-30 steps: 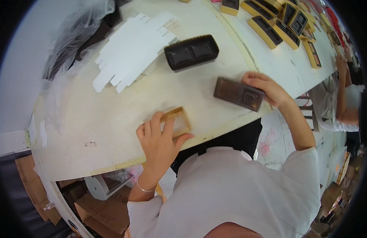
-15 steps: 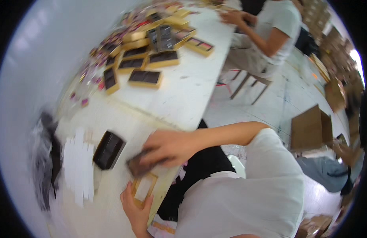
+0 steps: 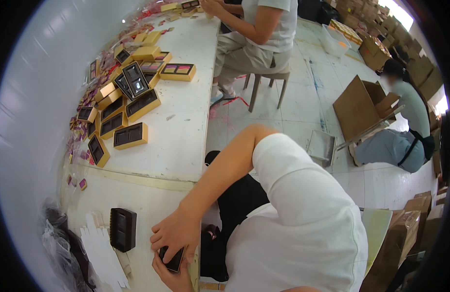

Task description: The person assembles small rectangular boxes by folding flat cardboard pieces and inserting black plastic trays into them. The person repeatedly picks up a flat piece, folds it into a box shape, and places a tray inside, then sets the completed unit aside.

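Note:
A small black plastic tray insert [image 3: 173, 259] lies in or on a small box close to the table's near edge; little of the box shows. My right hand [image 3: 180, 232] comes down over it from above, its fingers bent and pressing on the tray. From the near side my left hand [image 3: 174, 278] wraps round the box, thumb and fingers on opposite sides. A stack of black tray inserts [image 3: 123, 229] stands left of my hands. Beside that stack lies a fanned pile of white card strips [image 3: 102, 253].
Several gold boxes with black inserts [image 3: 130, 135] are heaped farther up the table, near small wrapped pieces. Clear plastic film [image 3: 57, 253] lies at the left. A seated person [image 3: 264, 29] works at the far table; another bends by a cardboard carton [image 3: 359, 107].
My right hand has brought the black tray down onto the gold box in my left hand, covering the white card seen inside it. The whole view has turned, bringing the bending person into sight.

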